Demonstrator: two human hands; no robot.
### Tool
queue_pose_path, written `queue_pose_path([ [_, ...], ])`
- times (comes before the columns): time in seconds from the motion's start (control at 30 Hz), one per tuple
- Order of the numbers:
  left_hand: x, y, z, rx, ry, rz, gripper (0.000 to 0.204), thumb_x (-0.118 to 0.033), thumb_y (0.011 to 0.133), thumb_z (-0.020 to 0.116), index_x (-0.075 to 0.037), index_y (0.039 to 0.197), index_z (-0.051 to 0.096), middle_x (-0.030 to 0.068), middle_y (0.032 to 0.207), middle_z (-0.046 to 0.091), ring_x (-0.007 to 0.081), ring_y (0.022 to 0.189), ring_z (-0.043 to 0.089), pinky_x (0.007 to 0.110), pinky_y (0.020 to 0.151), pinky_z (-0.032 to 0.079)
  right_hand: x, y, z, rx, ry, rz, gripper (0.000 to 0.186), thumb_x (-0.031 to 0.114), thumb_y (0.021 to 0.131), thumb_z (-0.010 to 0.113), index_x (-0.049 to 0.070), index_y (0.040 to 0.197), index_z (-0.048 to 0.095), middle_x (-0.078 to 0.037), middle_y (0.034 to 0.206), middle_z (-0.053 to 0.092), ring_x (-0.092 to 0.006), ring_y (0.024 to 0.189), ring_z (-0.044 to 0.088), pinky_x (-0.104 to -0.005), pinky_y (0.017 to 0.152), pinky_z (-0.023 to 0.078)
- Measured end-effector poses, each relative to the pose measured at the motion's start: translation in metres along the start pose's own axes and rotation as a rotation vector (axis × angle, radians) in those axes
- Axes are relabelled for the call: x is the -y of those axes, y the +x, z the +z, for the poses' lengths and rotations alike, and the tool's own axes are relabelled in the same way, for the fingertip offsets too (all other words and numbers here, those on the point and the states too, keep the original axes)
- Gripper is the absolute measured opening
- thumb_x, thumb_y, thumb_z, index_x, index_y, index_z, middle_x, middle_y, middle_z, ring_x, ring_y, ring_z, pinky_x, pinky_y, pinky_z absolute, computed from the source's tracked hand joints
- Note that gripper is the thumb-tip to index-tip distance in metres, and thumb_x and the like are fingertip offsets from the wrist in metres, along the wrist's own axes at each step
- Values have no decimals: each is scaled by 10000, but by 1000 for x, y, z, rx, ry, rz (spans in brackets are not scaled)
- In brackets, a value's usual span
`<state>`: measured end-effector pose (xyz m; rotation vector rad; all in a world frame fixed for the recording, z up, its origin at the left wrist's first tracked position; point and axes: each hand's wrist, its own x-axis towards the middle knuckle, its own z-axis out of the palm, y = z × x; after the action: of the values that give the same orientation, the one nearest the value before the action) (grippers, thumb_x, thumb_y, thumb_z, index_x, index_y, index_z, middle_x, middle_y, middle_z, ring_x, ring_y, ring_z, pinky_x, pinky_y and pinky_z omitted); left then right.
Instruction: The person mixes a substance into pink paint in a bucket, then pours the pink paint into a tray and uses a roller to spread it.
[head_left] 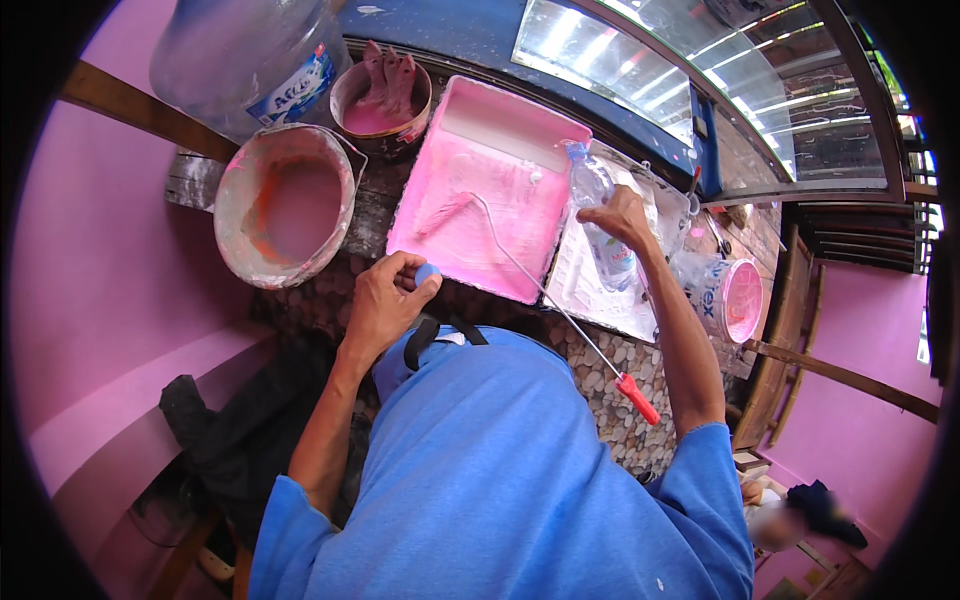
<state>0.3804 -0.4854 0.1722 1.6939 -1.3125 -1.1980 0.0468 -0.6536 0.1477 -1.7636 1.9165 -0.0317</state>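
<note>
Ok so the clear plastic bottle [612,254] is held round its middle by the right grip [622,214], over the white tray [577,277]; whether the two touch can't be told. Its long axis is slanted, neck toward the pink tray's [520,215] far right corner, base bodyward. A small blue cap [427,273] is pinched narrowly by the left grip [388,298], well apart from the bottle.
</note>
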Motion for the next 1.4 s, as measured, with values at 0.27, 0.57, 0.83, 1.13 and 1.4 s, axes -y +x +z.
queue_pose_path([
  [0.27, 0, 10, 0, 68, 27, 12, 290, -183, 819, 733, 17, 1014, 654, 65, 826, 652, 87, 708, 597, 239, 648, 509, 4, -4, -4, 14, -12, 18, 474, 348, 541, 747, -93, 582, 577, -173, 570, 580, -241, 545, 584, -392, 531, 469],
  [0.57, -2, 18, 7, 71, -8, 24, 275, -194, 796, 737, 6, 964, 650, 76, 778, 640, 115, 669, 605, 265, 638, 513, 6, -8, -11, 41, -19, 28, 483, 349, 544, 743, -106, 605, 593, -197, 595, 594, -265, 573, 605, -395, 556, 481],
  [0.83, -2, 25, 10, 117, 26, 68, 275, -199, 828, 733, -4, 1008, 660, 34, 783, 626, 64, 666, 556, 232, 619, 486, 8, -8, -17, 75, -40, 55, 498, 352, 538, 739, -120, 643, 616, -227, 638, 618, -294, 611, 629, -402, 589, 501],
  [1.13, -20, 41, 17, 166, 15, 68, 328, -287, 851, 711, -13, 1023, 655, 83, 841, 666, 130, 785, 624, 284, 704, 507, 10, -9, -16, 9, -31, 66, 458, 346, 540, 724, -88, 648, 627, -203, 633, 619, -279, 598, 621, -404, 584, 495],
  [1.4, -63, 95, 48, 126, -246, 251, 299, -212, 836, 736, -6, 1034, 649, 50, 845, 676, 94, 766, 624, 246, 695, 513, 17, -26, -11, -181, 99, -107, 603, 363, 564, 765, -62, 969, 626, -189, 721, 661, -278, 648, 661, -380, 625, 535],
])
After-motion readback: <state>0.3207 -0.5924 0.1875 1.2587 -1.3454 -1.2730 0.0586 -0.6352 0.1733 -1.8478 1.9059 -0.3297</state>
